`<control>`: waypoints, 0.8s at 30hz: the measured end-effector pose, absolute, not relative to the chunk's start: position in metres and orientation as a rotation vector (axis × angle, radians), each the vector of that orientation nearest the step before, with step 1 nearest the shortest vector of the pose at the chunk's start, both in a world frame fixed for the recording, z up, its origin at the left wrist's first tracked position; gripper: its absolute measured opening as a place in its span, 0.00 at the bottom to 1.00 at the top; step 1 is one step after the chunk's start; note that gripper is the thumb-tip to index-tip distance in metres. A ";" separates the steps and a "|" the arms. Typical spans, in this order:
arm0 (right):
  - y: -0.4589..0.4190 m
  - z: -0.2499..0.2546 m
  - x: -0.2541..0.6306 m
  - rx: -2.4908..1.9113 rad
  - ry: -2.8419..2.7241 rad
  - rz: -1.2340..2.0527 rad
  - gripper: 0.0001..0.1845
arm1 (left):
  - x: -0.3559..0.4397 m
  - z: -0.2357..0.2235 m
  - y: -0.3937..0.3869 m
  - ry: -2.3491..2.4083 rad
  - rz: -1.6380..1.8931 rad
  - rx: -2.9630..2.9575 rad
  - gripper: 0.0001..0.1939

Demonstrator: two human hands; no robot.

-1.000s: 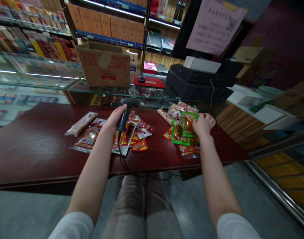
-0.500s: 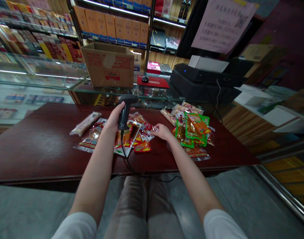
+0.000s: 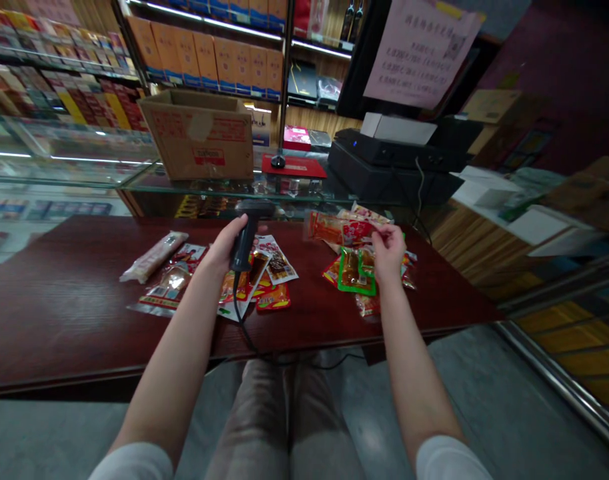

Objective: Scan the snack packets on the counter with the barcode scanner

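Red packet (image 3: 329, 228) moved over to pile right of scanner (image 3: 244, 235)

Half a second earlier the right hand (image 3: 390, 248) was at the packets just right of the scanner. By this moment it had carried the red packet well to the scanner's right, above the far part of the pile with green-edged packets (image 3: 357, 272). Couldn't tell if it touched down. Right thumb and fingers were pinching its right end; no release visible. Left hand (image 3: 225, 245) was unchanged: fingers wrapped around the scanner's grip, thumb at the top.

Lifting it left a white packet (image 3: 281, 264) lying uncovered just right of the scanner. My read: one item's transfer nearly done, the source group one short. Remaining there: red-yellow packet (image 3: 274, 298) nearer the person than the scanner, pale stick-shaped packet (image 3: 154, 257) left of it.
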State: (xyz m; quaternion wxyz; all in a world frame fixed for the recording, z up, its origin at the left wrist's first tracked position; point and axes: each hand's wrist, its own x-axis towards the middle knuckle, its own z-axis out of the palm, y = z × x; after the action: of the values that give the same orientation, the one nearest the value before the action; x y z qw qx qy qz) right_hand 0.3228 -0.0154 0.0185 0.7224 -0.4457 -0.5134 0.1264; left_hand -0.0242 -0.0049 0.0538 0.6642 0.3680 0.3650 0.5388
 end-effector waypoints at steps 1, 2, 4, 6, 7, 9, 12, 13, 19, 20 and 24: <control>-0.021 0.019 0.323 -0.951 -1.162 0.247 0.09 | -0.022 0.053 -0.006 0.826 1.195 0.846 0.20; -0.027 0.018 0.322 -0.928 -1.208 0.236 0.07 | -0.020 0.052 -0.007 0.827 1.173 0.864 0.20; -0.038 0.010 0.318 -0.921 -1.325 0.226 0.07 | -0.015 0.049 -0.008 0.825 1.143 0.908 0.21; -0.046 0.000 0.312 -0.950 -1.394 0.193 0.07 | -0.011 0.046 -0.008 0.828 1.148 0.943 0.22; -0.048 -0.005 0.311 -0.966 -1.387 0.178 0.07 | -0.010 0.045 -0.008 0.830 1.159 0.952 0.22; -0.049 -0.011 0.310 -0.985 -1.281 0.172 0.07 | -0.008 0.043 -0.008 0.831 1.151 0.960 0.23; -0.043 -0.008 0.315 -0.946 -1.017 0.297 0.07 | -0.007 0.043 -0.010 0.825 1.093 0.979 0.22; -0.040 -0.004 0.318 -0.913 -0.929 0.365 0.08 | -0.007 0.043 -0.011 0.817 1.076 0.992 0.21; -0.002 0.023 0.326 -0.828 -0.893 0.751 0.11 | -0.002 0.043 -0.019 0.746 0.997 1.086 0.23; 0.005 0.026 0.324 -0.842 -0.932 0.799 0.13 | -0.001 0.043 -0.020 0.741 0.986 1.097 0.24; 0.023 0.030 0.309 -0.911 -0.979 0.873 0.16 | 0.003 0.045 -0.023 0.739 0.963 1.133 0.26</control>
State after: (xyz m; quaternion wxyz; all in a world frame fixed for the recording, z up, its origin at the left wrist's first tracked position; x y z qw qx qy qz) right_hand 0.3088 0.0226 0.0298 0.6977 -0.4086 -0.4391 0.3917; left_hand 0.0033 -0.0227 0.0454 0.6747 0.5038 0.3284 0.4279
